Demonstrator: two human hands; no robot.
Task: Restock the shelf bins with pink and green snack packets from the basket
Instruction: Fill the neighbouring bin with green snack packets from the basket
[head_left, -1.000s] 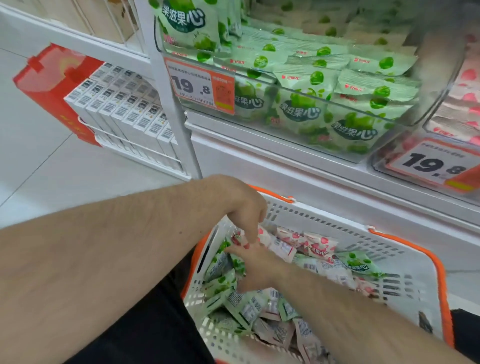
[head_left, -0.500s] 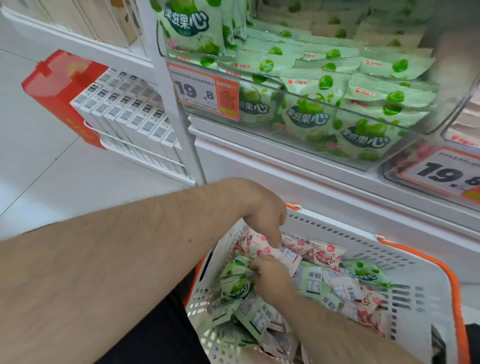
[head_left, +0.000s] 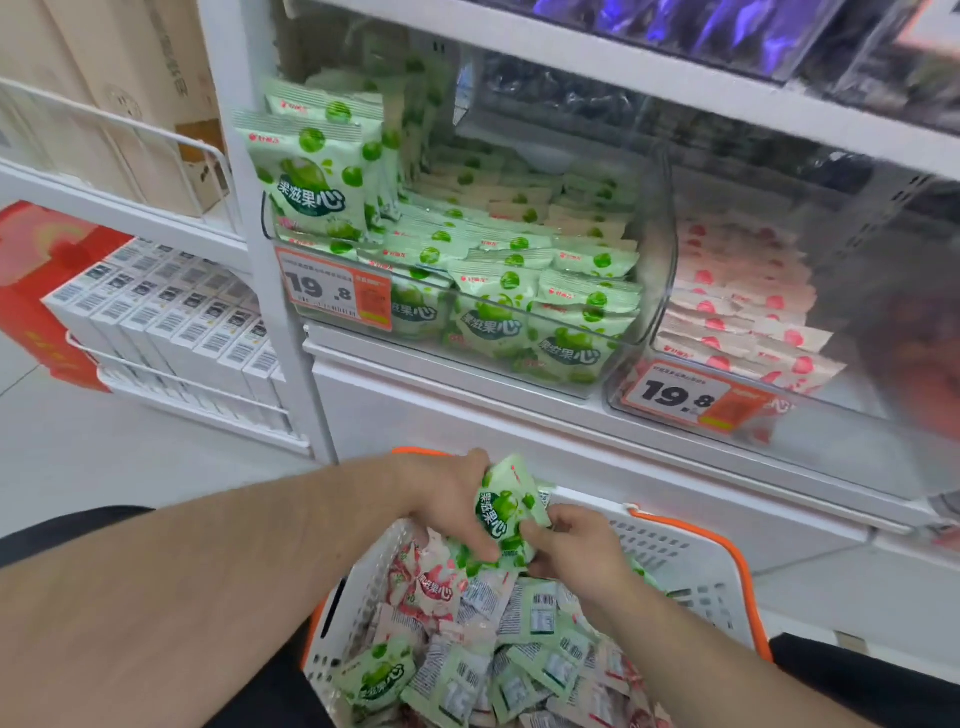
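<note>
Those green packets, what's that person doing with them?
A person is filling shop bins with snacks. Both hands, the left hand and the right hand, hold a green packet just above the white basket, which is full of mixed pink and green packets. On the shelf above, the green bin is well stocked, with the pink bin beside it. The packet isn't in a bin yet.
</note>
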